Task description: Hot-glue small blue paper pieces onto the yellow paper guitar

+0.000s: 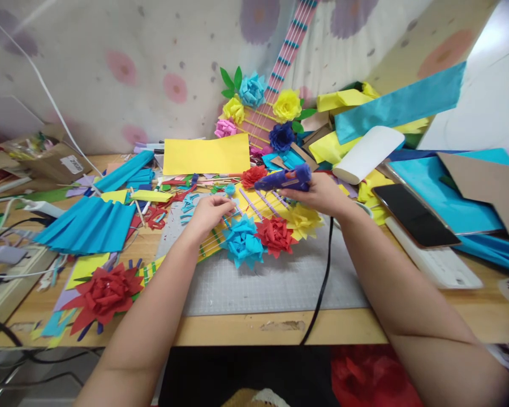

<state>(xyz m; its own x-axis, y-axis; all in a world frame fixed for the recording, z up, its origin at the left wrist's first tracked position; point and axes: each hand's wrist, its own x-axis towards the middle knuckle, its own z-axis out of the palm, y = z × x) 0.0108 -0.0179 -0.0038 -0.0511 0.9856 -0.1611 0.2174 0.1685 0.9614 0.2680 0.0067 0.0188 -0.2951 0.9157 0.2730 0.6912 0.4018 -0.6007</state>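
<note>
My right hand [322, 195] grips a blue glue gun [286, 178], its nozzle pointing left over a yellow paper guitar [212, 244]. A black cord hangs from the gun's handle over the table edge. My left hand [212, 212] is closed in a pinch above the guitar's strings; what its fingertips hold is too small to make out. Just beyond those fingers is a small light-blue paper piece [229, 189]. Paper flowers in light blue [243, 242], red [275, 234] and yellow [302, 220] sit along the guitar's near side. Another red flower [253, 177] lies by the nozzle.
A grey cutting mat [275, 288] lies under the guitar. Behind stands a pink paper guitar [258, 121] with flowers. Blue crepe paper [91, 226] and a large red flower [106, 294] are left; a phone [415, 215] and white roll [369, 154] are right.
</note>
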